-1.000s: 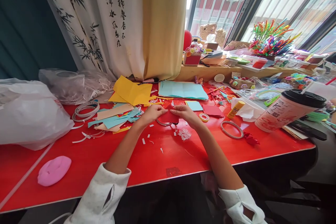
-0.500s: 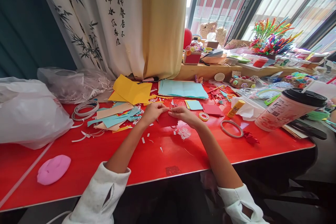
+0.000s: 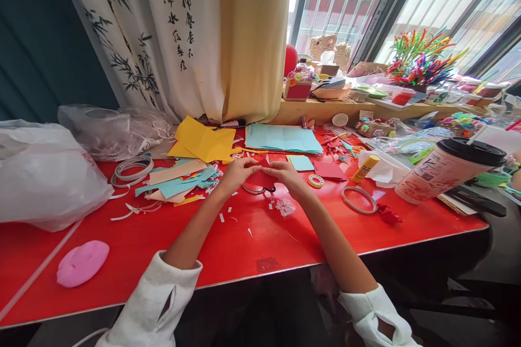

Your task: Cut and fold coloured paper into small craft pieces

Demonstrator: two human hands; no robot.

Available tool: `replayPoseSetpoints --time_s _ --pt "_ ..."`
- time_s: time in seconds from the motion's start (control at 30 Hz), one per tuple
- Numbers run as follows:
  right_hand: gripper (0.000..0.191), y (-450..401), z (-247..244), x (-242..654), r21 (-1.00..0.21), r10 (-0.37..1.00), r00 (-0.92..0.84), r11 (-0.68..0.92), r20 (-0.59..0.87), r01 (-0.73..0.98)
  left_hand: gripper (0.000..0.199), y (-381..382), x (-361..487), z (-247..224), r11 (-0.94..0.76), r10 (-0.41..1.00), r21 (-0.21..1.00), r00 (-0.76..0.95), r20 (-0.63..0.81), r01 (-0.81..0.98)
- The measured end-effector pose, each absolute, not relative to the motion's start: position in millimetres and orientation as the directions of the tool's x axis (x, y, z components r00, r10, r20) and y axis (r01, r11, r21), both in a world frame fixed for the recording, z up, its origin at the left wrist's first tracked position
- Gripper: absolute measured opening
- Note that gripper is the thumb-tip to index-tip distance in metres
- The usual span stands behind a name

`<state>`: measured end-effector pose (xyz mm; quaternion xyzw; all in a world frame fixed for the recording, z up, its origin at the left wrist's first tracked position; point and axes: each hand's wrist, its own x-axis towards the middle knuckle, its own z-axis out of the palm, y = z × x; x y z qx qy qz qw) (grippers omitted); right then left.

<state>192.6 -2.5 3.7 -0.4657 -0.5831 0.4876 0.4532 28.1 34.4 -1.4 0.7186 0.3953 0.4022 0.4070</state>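
Both my left hand [image 3: 239, 174] and my right hand [image 3: 286, 174] pinch a small piece of red paper [image 3: 264, 178] between them, over the middle of the red table. The fingertips nearly meet at its upper part, and a red point rises above them. Just below the paper lies a ring with a dark part [image 3: 254, 191], partly hidden by it. A white tassel-like tuft [image 3: 285, 206] rests on the table under my right hand. To the right are a blue paper square [image 3: 301, 163], a roll of tape [image 3: 316, 180] and more red paper [image 3: 330, 170].
Paper strips [image 3: 179, 179], yellow sheets [image 3: 209, 141] and blue sheets [image 3: 283, 138] lie behind my hands. On the right are a glue stick [image 3: 365, 168], a ring [image 3: 359, 199] and a large cup [image 3: 445, 171]. White bags [image 3: 49, 173] and a pink lump [image 3: 83, 263] are left.
The red paper has been tilted or folded, and a point now sticks up above my fingers. The ring beneath it has come into view. My right hand has turned slightly.
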Motion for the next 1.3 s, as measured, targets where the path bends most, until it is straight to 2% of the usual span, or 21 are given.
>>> replayPoseSetpoints --time_s 0.13,0.23,0.33,0.5,0.67,0.77,0.9,1.03,1.1,1.23,1.3 --pt "0.029 -3.1 7.0 195.0 -0.989 0.977 -0.198 0.099 0.076 0.107 0.035 36.1 25.7 -1.4 -0.314 0.893 0.932 0.389 0.225 0.183" --pt "0.029 -1.9 6.2 193.8 -0.994 0.983 -0.150 0.111 0.108 0.014 0.040 32.8 25.5 1.9 -0.284 0.909 0.953 0.347 0.232 0.106" --pt "0.028 -0.8 5.4 194.1 -0.994 0.989 -0.102 0.097 0.103 -0.055 0.038 29.3 26.7 5.4 -0.177 0.946 0.984 0.274 0.174 -0.016" --pt "0.022 -2.5 11.5 198.2 -0.994 0.988 -0.118 0.107 0.103 0.024 0.029 27.1 27.4 10.3 -0.104 0.949 0.988 0.285 0.133 -0.114" --pt "0.020 -2.2 13.5 197.1 -0.984 0.993 -0.055 0.099 0.108 -0.150 0.042 21.8 31.3 12.6 -0.026 0.967 0.963 0.239 0.093 -0.270" --pt "0.020 -2.3 12.6 195.7 -0.971 0.994 -0.057 0.082 0.097 -0.225 0.043 18.2 35.5 11.0 0.016 0.955 0.943 0.285 0.085 -0.333" --pt "0.015 -4.6 14.3 196.0 -0.982 0.986 -0.116 0.100 0.120 -0.159 0.033 16.8 37.8 9.9 -0.060 0.927 0.948 0.334 0.169 -0.314" --pt "0.018 -5.7 15.9 197.1 -0.984 0.985 -0.092 0.136 0.147 -0.112 0.027 17.4 34.5 12.2 -0.177 0.906 0.952 0.338 0.256 -0.248" --pt "0.018 -5.2 15.4 197.5 -0.982 0.985 -0.084 0.143 0.154 -0.119 0.030 16.8 32.1 14.4 -0.163 0.901 0.961 0.364 0.238 -0.224" --pt "0.016 -3.0 12.5 198.4 -0.978 0.982 -0.071 0.163 0.174 -0.133 0.036 14.3 29.2 18.4 -0.047 0.896 0.986 0.430 0.112 -0.160" --pt "0.017 -2.5 11.5 199.3 -0.976 0.980 -0.076 0.173 0.184 -0.130 0.034 13.8 29.4 18.8 -0.043 0.902 0.986 0.418 0.107 -0.160"
